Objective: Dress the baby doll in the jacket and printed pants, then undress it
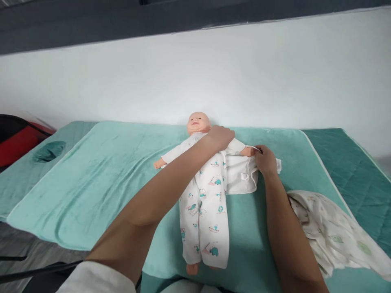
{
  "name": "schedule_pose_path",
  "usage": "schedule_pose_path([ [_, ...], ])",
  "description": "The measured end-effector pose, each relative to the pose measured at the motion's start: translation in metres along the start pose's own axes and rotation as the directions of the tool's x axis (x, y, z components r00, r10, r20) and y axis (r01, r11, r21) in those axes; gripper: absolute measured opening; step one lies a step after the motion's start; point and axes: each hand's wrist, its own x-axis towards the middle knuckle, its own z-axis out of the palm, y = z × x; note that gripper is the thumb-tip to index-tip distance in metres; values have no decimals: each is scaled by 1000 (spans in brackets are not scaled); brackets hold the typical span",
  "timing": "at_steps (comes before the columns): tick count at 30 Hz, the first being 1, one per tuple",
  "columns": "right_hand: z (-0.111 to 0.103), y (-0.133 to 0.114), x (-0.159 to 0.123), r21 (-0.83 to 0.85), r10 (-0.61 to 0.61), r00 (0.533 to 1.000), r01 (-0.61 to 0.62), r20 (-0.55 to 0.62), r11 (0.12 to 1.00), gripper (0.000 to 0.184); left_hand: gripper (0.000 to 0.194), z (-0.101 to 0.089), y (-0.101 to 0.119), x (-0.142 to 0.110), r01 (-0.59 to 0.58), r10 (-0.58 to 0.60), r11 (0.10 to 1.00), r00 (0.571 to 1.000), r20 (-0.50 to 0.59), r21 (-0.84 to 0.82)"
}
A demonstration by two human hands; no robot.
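Observation:
A baby doll lies on its back, head toward the wall, dressed in a white printed outfit. Over the doll's shoulder on the right side is my left hand, its fingers curled; what they grip is hidden. My right hand pinches the edge of a white baby garment beside the doll's small hand. This garment lies spread out at the doll's side, partly under its arm. The doll's other arm stretches out to the left.
A pale green cloth covers the massage bed, which has a face hole at the left. A crumpled leaf-print cloth lies by my right forearm. Behind stands a white wall; a red and black bag sits far left.

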Motion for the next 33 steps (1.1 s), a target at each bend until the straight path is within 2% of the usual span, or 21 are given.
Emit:
schedule_pose_path([
  [3, -2, 0, 1, 42, -9, 1000, 8, 5, 999, 36, 46, -3, -4, -6, 12, -12, 1000, 1000, -23, 2],
  [7, -5, -4, -1, 125, -8, 1000, 8, 0, 992, 39, 46, 4, 1, 5, -27, 26, 1000, 998, -49, -14],
  [9, -4, -5, -2, 293, -23, 1000, 25, -11, 956, 42, 47, 11, 6, 15, -38, 36, 999, 997, -69, -35],
  [11, -3, -3, -2, 472, -54, 998, 67, -40, 879, 50, 48, 20, 11, 24, -35, 28, 997, 996, -90, -70],
  [13, -3, 0, -1, 549, -70, 991, 122, -114, 827, 60, 47, 27, 16, 32, -15, 5, 994, 996, -93, -106],
  [16, -4, 3, -2, 489, -75, 966, 192, -248, 851, 66, 43, 37, 26, 39, 11, -24, 989, 996, -82, -148],
  [19, -4, 0, -8, 272, -175, 925, 274, -337, 923, 58, 38, 41, 32, 36, 0, -20, 980, 995, -99, -197],
  [21, -2, -5, -15, 139, -265, 898, 330, -352, 934, 52, 36, 41, 31, 25, -13, -21, 974, 989, -147, -225],
  [23, 4, -10, -21, 132, -313, 903, 363, -293, 922, 53, 32, 43, 25, 6, -7, -57, 964, 971, -233, -266],
  [25, 11, -14, -25, 165, -320, 928, 352, -189, 921, 55, 29, 50, 14, -17, 17, -147, 933, 930, -338, -359],
  [26, 14, -16, -26, 156, -334, 932, 354, -141, 922, 55, 30, 57, 7, -30, 17, -204, 908, 891, -406, -419],
  [27, 18, -17, -27, 127, -360, 927, 372, -108, 920, 52, 31, 66, 1, -43, 16, -281, 873, 833, -476, -488],
  [29, 24, -19, -28, 46, -440, 894, 445, -79, 895, 43, 29, 90, -9, -68, 35, -471, 779, 692, -548, -626],
  [31, 28, -21, -29, 0, -512, 855, 514, -78, 858, 36, 28, 116, -15, -89, 63, -662, 635, 557, -501, -770],
  [32, 29, -23, -30, -5, -531, 843, 532, -85, 846, 34, 29, 129, -16, -97, 64, -722, 558, 530, -446, -827],
  [33, 30, -25, -32, 5, -544, 835, 546, -87, 838, 32, 32, 139, -17, -104, 58, -762, 476, 525, -379, -878],
])
